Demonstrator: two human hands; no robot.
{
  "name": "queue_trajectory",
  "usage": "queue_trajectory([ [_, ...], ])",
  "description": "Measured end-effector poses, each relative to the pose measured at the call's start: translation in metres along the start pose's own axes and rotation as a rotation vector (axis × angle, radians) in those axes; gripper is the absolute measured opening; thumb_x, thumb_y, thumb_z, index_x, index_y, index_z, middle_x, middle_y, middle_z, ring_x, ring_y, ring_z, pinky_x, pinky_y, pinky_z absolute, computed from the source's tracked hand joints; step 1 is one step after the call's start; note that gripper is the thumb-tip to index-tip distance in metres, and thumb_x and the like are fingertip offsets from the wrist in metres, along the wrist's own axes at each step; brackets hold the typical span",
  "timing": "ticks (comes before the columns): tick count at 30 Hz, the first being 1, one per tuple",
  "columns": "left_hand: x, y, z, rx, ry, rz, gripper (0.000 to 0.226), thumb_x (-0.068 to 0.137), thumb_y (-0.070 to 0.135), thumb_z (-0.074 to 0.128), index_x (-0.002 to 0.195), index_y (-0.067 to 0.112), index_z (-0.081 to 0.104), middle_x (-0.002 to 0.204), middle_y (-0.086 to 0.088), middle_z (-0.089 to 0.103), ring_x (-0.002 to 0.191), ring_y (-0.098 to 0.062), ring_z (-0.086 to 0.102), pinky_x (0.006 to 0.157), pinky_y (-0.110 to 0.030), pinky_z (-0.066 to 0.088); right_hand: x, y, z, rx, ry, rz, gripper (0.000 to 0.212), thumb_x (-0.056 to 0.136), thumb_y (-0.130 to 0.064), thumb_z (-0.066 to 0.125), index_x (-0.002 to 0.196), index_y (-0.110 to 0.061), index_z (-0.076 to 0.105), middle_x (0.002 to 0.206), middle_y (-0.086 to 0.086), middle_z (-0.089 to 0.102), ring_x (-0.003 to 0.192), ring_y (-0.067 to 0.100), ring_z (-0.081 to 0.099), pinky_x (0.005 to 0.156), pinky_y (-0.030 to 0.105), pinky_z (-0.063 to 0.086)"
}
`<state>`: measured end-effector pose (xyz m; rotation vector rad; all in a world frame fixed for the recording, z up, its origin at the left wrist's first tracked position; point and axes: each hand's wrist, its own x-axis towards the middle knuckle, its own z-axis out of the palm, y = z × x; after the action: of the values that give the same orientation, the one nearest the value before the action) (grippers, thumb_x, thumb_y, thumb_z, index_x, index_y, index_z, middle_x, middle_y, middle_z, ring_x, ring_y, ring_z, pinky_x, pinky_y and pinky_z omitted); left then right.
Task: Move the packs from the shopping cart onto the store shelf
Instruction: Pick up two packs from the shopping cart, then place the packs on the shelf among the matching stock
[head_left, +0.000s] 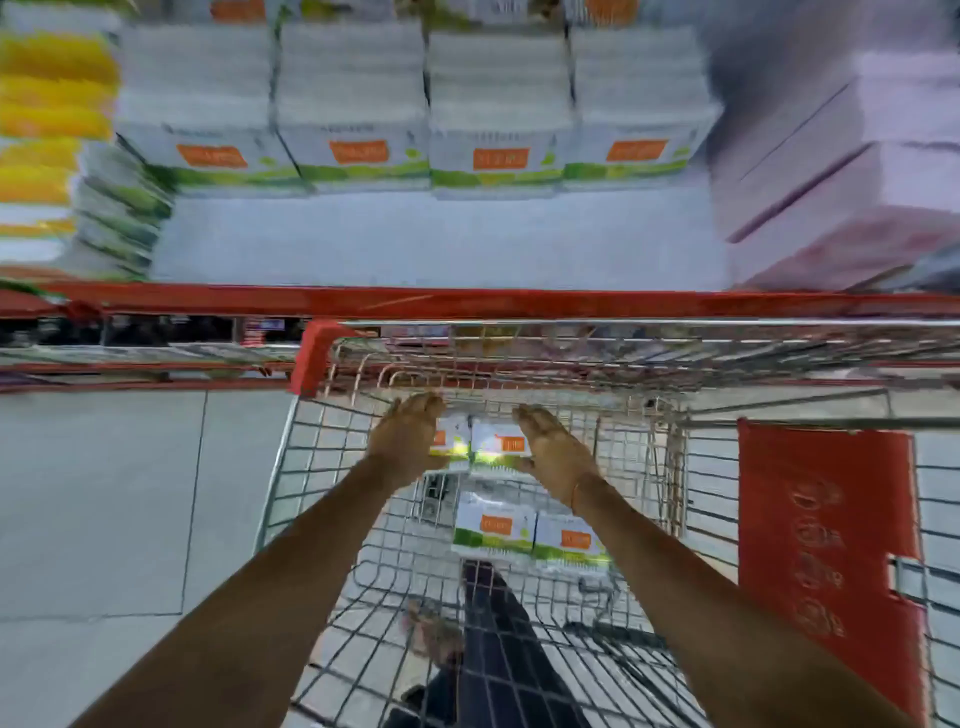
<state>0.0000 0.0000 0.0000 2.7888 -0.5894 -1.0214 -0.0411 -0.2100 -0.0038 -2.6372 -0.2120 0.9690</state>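
Head view looks down into a silver wire shopping cart (311, 467) with red plastic corner trim, parked against a red-edged store shelf (441, 244) whose pale deck lies at twelve o'clock. At ten o'clock, blurred yellow goods (52, 104) fill the shelf's left end. Along the back of the shelf stands a row of white packs with orange labels and green bands (353, 150), with bare deck in front of them.

The left hand (408, 439) reaches into the cart's far end, fingers open and slightly spread, at the left edge of a far pair of white orange-labelled packs (496, 447). The right hand (550, 452) mirrors it at the pair's right edge, fingers straight and close together, palm inward. Neither hand looks closed on the packs yet; whether the palms touch is unclear. A near pair of matching packs (530, 530) lies at six o'clock of the first, on the cart floor. At three o'clock hangs a red plastic flap (821, 545).

The step in hand seems to be gathering the far pair. Next, both palms likely need to press inward, lift the pair over the rim, and set it on the bare deck.
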Motion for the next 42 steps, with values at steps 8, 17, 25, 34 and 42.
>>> queue_trajectory([
  [8,0.022,-0.011,0.018,-0.01,-0.115,-0.118,0.095,0.062,0.035,0.084,0.136,0.005,0.033,0.142,-0.015,0.041,0.13,-0.029,0.039,0.108,-0.035,0.035,0.037,0.01,0.022,-0.059,-0.12,0.038,0.101,0.076,-0.031,0.075,0.148,-0.005,0.01,0.158,0.016,0.005,0.146,0.03,0.004,0.121,0.039,0.013],
  [17,-0.012,0.003,0.01,-0.035,-0.022,-0.114,0.062,0.079,0.021,0.07,0.134,0.013,0.041,0.124,-0.011,0.06,0.114,-0.025,0.056,0.091,-0.033,0.05,0.009,-0.006,0.006,-0.009,0.029,0.069,0.066,0.08,-0.022,0.071,0.136,-0.017,0.037,0.124,0.015,0.061,0.106,0.029,0.062,0.087,0.035,0.054],
  [25,-0.079,0.001,-0.056,-0.172,0.085,-0.068,0.064,0.078,0.032,0.072,0.136,0.02,0.047,0.132,-0.006,0.058,0.12,-0.021,0.051,0.103,-0.033,0.043,-0.073,-0.049,-0.052,0.025,0.273,0.037,0.059,0.083,-0.028,0.067,0.138,-0.023,0.044,0.136,0.002,0.056,0.122,0.021,0.053,0.099,0.035,0.049],
  [34,-0.144,-0.01,-0.172,-0.239,0.348,0.077,0.065,0.075,0.024,0.076,0.134,0.024,0.05,0.138,-0.001,0.053,0.127,-0.019,0.045,0.106,-0.028,0.035,-0.134,-0.111,-0.14,0.04,0.685,-0.058,0.053,0.067,-0.014,0.082,0.118,-0.014,0.065,0.115,0.008,0.07,0.108,0.025,0.065,0.09,0.035,0.053],
  [42,-0.176,-0.056,-0.265,-0.295,0.695,0.05,0.069,0.07,0.022,0.08,0.133,0.014,0.051,0.138,-0.006,0.054,0.129,-0.023,0.045,0.108,-0.033,0.035,-0.125,-0.173,-0.218,0.057,0.9,-0.135,0.054,0.073,-0.019,0.078,0.124,-0.013,0.06,0.124,0.009,0.065,0.116,0.024,0.059,0.1,0.037,0.047],
])
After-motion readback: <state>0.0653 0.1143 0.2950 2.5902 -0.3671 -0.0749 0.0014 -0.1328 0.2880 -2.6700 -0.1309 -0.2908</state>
